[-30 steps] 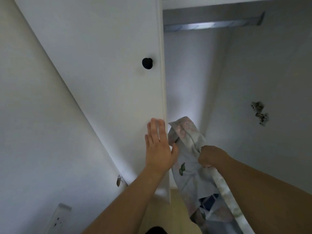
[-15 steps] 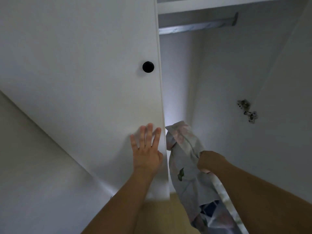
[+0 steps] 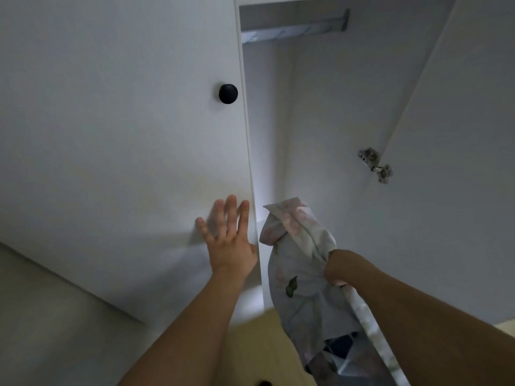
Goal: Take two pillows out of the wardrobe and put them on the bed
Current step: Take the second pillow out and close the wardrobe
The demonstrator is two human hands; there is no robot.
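One white wardrobe door (image 3: 125, 135) w/ a black knob (image 3: 228, 93) is filling the left side; left hand (image 3: 230, 246) is pressing flat on it, fingers straight. Right hand (image 3: 338, 270) is clenching a floral pillow (image 3: 301, 277), which is hanging at the opening. Rail (image 3: 292, 32) and hinge (image 3: 374, 164) are showing inside, pale wood floor (image 3: 250, 352) below.

Black round knob (image 3: 228, 93) on white door panel, near its right edge. Metal rail (image 3: 295, 32) across top of dim interior, upper middle. Metal hinge (image 3: 375, 164) fixed at inner right side, where side wall meets open right door. Pale wall (image 3: 41, 316) at lower left. Yellowish floor (image 3: 259, 349) at bottom centre.
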